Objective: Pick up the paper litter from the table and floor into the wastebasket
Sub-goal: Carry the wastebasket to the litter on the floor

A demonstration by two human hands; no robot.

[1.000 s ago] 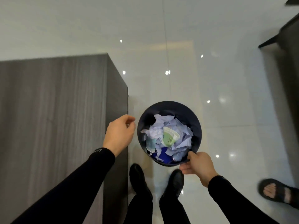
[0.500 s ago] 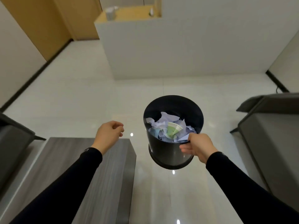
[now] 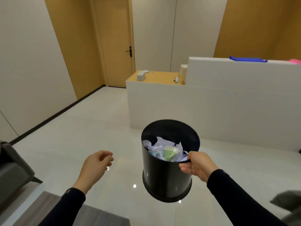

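A wide stretch of glossy pale floor (image 3: pixel 84 128) is seen, and no paper is to be made out on the part of it that shows. A white partition (image 3: pixel 211 111) is set across the far side, with a wooden door (image 3: pixel 117 43) behind it. Only a corner of the grey wood-grain table (image 3: pixel 91 216) is caught at the bottom edge, and that corner is bare of litter; the rest of it is out of view, so nothing can be said of it. The black wastebasket (image 3: pixel 166 176) is held up off the floor, tipped a little toward the camera, well apart from the table. Its near rim is gripped by the right hand (image 3: pixel 197 167), thumb inside and fingers outside. The left hand (image 3: pixel 96 165) is held loosely curled beside it with nothing in it. Inside the basket crumpled white paper litter (image 3: pixel 159 146) is piled, with a crushed green paper cup (image 3: pixel 169 154) lying on top. The collecting is judged to be largely or wholly done; what may be left is setting the basket down and checking the unseen areas.
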